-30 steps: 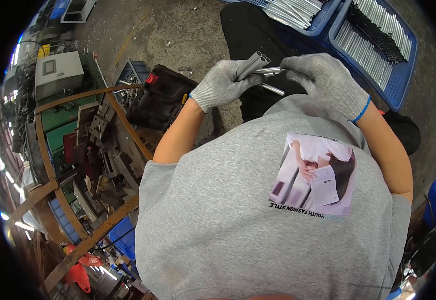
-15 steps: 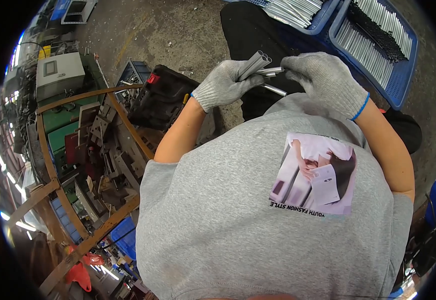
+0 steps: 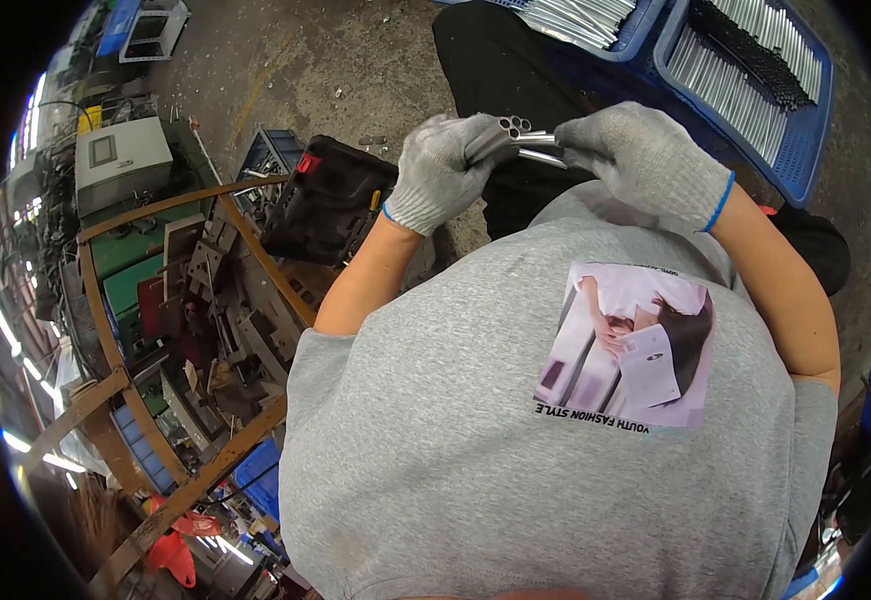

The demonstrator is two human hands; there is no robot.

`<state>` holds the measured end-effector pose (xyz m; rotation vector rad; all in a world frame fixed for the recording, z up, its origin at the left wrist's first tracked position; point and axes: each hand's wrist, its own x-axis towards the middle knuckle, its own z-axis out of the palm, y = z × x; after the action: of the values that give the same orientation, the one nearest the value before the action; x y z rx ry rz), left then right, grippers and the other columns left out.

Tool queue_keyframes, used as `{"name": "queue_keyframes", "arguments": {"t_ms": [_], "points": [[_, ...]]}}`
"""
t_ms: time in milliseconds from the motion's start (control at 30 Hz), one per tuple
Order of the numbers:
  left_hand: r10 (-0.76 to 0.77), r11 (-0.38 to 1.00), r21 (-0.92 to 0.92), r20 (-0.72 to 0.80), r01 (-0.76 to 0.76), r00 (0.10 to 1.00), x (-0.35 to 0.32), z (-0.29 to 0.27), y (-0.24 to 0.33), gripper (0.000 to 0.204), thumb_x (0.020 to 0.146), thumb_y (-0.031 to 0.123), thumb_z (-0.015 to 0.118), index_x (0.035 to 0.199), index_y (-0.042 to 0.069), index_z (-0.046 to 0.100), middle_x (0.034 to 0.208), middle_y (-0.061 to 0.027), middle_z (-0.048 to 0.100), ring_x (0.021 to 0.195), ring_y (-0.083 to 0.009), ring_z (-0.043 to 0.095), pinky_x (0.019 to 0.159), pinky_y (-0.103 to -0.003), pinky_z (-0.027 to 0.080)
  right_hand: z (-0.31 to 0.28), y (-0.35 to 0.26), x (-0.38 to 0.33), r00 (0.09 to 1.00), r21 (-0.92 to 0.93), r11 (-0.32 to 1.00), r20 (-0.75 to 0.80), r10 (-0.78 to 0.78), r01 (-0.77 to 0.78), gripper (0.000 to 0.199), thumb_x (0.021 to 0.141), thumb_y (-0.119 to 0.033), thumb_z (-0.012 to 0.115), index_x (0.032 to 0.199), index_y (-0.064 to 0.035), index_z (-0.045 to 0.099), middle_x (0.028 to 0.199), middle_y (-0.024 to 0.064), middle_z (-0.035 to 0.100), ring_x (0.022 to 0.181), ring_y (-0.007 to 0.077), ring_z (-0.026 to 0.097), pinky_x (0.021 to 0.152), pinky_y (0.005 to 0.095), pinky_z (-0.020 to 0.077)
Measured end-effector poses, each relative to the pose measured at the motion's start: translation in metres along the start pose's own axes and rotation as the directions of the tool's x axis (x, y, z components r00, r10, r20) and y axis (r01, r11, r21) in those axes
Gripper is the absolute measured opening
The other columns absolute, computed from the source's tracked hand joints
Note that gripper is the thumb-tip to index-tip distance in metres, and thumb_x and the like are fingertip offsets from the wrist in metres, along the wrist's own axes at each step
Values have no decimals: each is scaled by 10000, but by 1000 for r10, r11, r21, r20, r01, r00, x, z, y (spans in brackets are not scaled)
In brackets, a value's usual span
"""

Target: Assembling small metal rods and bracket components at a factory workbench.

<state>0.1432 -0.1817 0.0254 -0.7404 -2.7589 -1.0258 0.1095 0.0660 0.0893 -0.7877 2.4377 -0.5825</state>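
Note:
My left hand (image 3: 446,168), in a grey knit glove with a blue-edged cuff, is closed around a small bunch of metal tubes (image 3: 518,127). Their hollow open ends point up and to the right. A thinner shiny tube (image 3: 541,157) sticks out below the bunch toward my right hand (image 3: 644,158). That hand wears the same kind of glove, and its fingers are pinched at the right ends of the shiny tubes. The fingertips partly cover those ends. Both hands are held in front of my chest, above my dark trousers.
Beyond my right hand stands a blue plastic basket (image 3: 664,62) with rows of shiny tubes and a band of black pieces. Another blue basket (image 3: 646,40) of tubes adjoins it. At left lie an open black tool case (image 3: 306,215), a brown metal frame (image 3: 106,330) and a grey box (image 3: 121,160).
The bunch of tubes in my left hand has tilted, its open ends now lower and farther left. My left hand has turned slightly; the right stays near the tube ends.

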Motion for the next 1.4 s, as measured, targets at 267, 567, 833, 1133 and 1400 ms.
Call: {"name": "queue_keyframes", "arguments": {"t_ms": [267,567,833,1133,1400], "points": [[245,961,129,13,-245,969,6,-15,11,424,662,52,767,1076,134,721,965,-24,756,855,-188,722,738,-361,517,-5,16,8,990,155,979,-58,-126,134,252,948,-148,629,1157,-36,716,976,157,744,865,252,726,821,361,573],[287,945,171,-26,-279,957,5,-13,16,344,709,145,755,1049,89,743,966,-67,760,842,-228,732,714,-350,524,-2,7,-2,995,197,977,32,-94,86,241,951,-127,618,1130,-1,720,963,171,744,852,234,726,813,348,574],[305,942,152,-9,-300,952,5,-15,13,438,636,94,785,1068,121,717,987,-28,756,843,-199,722,705,-354,504,-11,13,6,990,255,957,-50,-129,138,249,949,-125,621,1137,4,719,961,183,743,848,235,728,803,342,577],[297,949,129,-61,-288,953,5,-11,16,357,697,169,779,1045,93,749,930,-68,755,810,-236,728,716,-353,525,3,11,-3,992,261,958,12,-124,117,260,954,-131,622,1153,13,707,991,184,742,865,233,729,809,331,576],[313,943,144,-78,-300,946,2,-8,8,364,668,160,810,1021,108,735,959,-41,763,814,-199,731,695,-340,520,-2,15,11,996,312,945,-19,-91,93,250,947,-121,630,1146,7,712,946,182,741,809,237,714,774,325,565]]}}
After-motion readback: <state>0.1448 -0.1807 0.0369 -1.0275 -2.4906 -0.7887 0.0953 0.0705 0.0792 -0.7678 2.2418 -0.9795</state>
